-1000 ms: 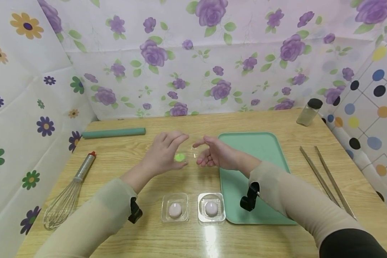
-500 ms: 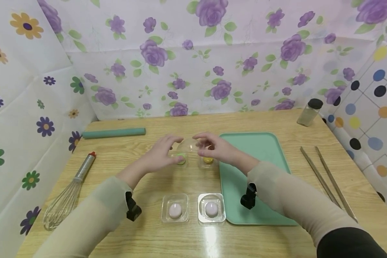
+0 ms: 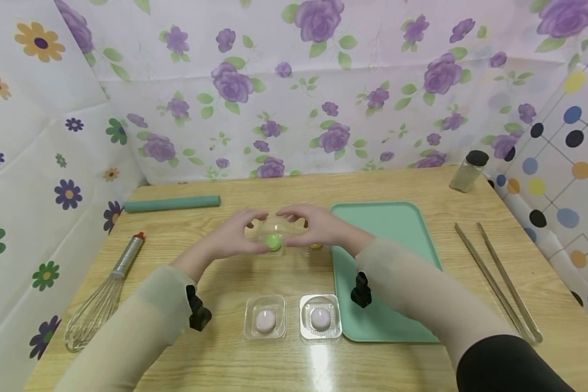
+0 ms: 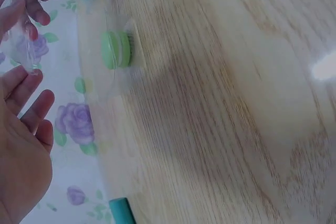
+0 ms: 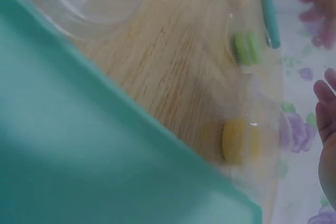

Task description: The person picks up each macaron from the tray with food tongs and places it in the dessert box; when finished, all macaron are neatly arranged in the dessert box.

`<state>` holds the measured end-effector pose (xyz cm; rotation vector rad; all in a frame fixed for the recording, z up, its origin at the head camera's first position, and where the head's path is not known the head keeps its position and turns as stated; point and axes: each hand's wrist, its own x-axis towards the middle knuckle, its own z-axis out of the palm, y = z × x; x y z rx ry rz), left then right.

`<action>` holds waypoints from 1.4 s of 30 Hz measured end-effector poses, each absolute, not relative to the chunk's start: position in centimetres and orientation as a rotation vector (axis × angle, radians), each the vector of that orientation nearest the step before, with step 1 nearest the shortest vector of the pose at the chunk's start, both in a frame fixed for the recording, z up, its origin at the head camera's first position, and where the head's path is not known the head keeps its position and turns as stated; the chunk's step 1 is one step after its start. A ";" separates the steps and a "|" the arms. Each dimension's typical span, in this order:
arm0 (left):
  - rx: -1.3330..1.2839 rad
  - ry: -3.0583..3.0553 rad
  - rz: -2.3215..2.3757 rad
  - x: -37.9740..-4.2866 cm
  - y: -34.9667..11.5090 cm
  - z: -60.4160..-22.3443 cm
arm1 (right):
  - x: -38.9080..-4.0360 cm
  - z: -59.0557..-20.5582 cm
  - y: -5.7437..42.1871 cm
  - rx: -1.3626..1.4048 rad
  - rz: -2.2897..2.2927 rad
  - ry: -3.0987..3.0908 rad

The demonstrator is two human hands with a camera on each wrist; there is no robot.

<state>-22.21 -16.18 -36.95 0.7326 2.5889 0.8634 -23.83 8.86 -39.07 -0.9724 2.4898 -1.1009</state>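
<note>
Between my two hands is a clear plastic dome lid [image 3: 276,222], held just above a green macaron [image 3: 273,243] in a small clear tray. My left hand [image 3: 232,231] grips the lid's left side, fingers bent over the far edge and thumb nearer me. From the other side my right hand [image 3: 317,226] holds it, thumb in front. In the left wrist view the lid [image 4: 23,43] spans the fingers of both hands. A yellow macaron [image 5: 240,141] in clear packaging sits beside the green one, mostly hidden by my right hand in the head view.
Two pale purple macarons [image 3: 265,321] sit in clear open trays nearer me. A green tray [image 3: 387,305] lies right of them, then metal tongs [image 3: 497,277]. A whisk [image 3: 100,296] and teal rod [image 3: 172,203] lie left; a black-capped jar [image 3: 469,171] stands back right.
Both hands have brought the clear lid leftward over the green macaron. The right hand has shifted left toward the left hand, and the lid has turned dome-up.
</note>
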 end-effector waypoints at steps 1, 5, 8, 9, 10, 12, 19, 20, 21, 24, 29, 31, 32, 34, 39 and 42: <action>0.724 2.591 0.856 -22.3 -16.3 -37.1 | -24.0 -39.1 8.6 -0.977 -1.066 2.497; 0.718 2.656 0.745 -22.7 -16.9 -37.8 | -24.4 -39.4 7.6 -0.971 -0.918 2.525; 0.729 2.703 0.646 -23.2 -17.1 -38.3 | -24.7 -39.7 7.0 -0.974 -0.806 2.573; 0.725 2.710 0.622 -23.3 -17.2 -38.4 | -24.7 -39.7 6.8 -0.978 -0.778 2.589; 0.721 2.716 0.600 -23.4 -17.2 -38.5 | -24.8 -39.8 6.6 -0.981 -0.749 2.607; 0.707 2.720 0.568 -23.6 -17.2 -38.7 | -24.9 -40.0 6.3 -1.004 -0.692 2.640; 0.716 2.717 0.479 -23.9 -17.0 -39.5 | -25.1 -40.4 5.6 -1.029 -0.542 2.683; 0.718 2.720 0.461 -23.9 -17.0 -39.6 | -25.1 -40.5 5.5 -1.034 -0.510 2.691; 0.719 2.723 0.442 -23.9 -17.0 -39.7 | -25.1 -40.7 5.5 -1.040 -0.475 2.700; 0.708 2.731 0.407 -23.9 -16.9 -40.0 | -25.1 -40.9 5.2 -1.049 -0.394 2.717; 0.675 2.740 0.379 -23.9 -16.8 -40.5 | -25.0 -40.9 4.8 -1.024 -0.284 2.733; 0.663 2.734 0.392 -24.0 -16.8 -40.7 | -24.9 -40.9 4.6 -1.002 -0.251 2.733; 0.651 2.728 0.406 -24.0 -16.8 -40.8 | -24.9 -40.8 4.6 -0.994 -0.240 2.730; 0.642 2.721 0.423 -24.0 -16.9 -40.9 | -25.0 -40.8 4.4 -0.981 -0.218 2.725; 0.637 2.722 0.430 -23.9 -16.9 -41.0 | -25.1 -40.8 4.4 -0.948 -0.239 2.714; 0.647 2.721 0.418 -23.9 -16.8 -40.9 | -25.2 -40.9 4.5 -0.926 -0.257 2.704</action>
